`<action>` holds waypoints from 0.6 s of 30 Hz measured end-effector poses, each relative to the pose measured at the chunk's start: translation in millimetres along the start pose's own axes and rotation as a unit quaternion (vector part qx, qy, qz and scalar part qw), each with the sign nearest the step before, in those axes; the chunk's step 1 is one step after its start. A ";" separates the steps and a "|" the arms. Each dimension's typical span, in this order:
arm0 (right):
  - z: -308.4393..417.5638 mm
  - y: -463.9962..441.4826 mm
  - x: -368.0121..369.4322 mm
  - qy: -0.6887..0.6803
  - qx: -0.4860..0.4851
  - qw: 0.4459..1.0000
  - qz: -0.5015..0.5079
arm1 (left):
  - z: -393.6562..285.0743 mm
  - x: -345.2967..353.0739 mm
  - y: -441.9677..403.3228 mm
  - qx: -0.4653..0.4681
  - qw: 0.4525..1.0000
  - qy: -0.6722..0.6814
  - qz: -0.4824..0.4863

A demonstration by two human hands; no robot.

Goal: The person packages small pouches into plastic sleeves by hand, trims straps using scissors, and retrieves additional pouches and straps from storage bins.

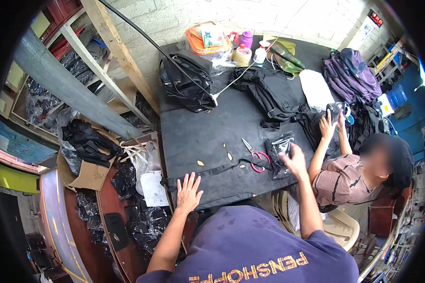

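The scissors lie on the black-covered table, and just to their right sits the thing being handled, a black item in a clear plastic packet. The right hand is over the packet's right side, fingers loosely spread and curved rather than pinching; whether the fingertips touch the plastic I cannot tell. The left hand is well to the left of the scissors, palm down near the table's near edge, fingers fanned out and gripping nothing. It rests on or against the black strip that runs from there toward the scissors; the overlap is too hard to read. The step in hand looks like reaching for or setting straight the packet. Taking it up would call for the right fingers to close on its edge, clear of the scissors' handles, while the left could steady the table side. Well beyond the scissors lies a black bag; farther right of them, a co-worker holds a small wrapped item between both hands.
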State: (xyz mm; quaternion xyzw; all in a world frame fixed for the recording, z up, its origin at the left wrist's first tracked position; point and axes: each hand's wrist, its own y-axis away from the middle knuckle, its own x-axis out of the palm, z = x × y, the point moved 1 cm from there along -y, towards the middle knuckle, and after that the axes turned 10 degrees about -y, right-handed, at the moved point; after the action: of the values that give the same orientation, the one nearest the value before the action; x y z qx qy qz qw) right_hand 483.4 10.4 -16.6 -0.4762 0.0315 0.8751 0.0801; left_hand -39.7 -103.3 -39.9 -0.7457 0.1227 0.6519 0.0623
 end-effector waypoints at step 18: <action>154.3 73.2 -7.8 -0.429 0.157 0.872 0.177 | -30.1 -6.5 -25.1 -0.182 0.886 0.423 -0.051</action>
State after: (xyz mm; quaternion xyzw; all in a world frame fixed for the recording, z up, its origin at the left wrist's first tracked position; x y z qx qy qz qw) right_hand 347.3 -42.3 72.5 -0.0221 0.2142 0.9765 0.0034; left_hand -5.0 -86.1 -30.9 -0.9543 -0.0211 0.2811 -0.0991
